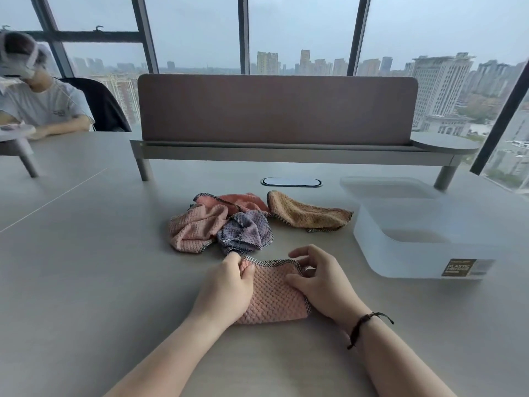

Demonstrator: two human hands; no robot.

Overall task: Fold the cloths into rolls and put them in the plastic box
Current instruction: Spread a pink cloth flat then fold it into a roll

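Pink cloth [273,293]: waffle-weave, dark checked trim, lies flat on the worktop [86,267] between both hands. Left hand [226,287] rests on its left part, fingers [239,260] curled and pinching the far left corner, which bunches up. Right hand [320,279] lies on the right edge, thumb pressing the weave, fingers loosely bent and raised above the trim, holding nothing.

Just beyond the fingers, a crumpled heap: lilac cloth [246,232] nearest, pale pink cloth [194,227] to its left, coral cloth [232,200] behind. All the same nubbly weave with checked borders. Tan cloth [306,214] lies apart, right of the heap, folded to a long wedge.

Box [423,253]: frosted translucent plastic, rounded corners, open, well right of the right fingers. Dark label on its near wall reads "PLASTIC"; smaller print too blurred. Its lid [383,187] lies behind it, partly under.

Worktop smooth, pale grey, bare strip between cloth and box. Oval cable port [290,182] beyond the heap. Dark cord bracelet [362,325] on right wrist.
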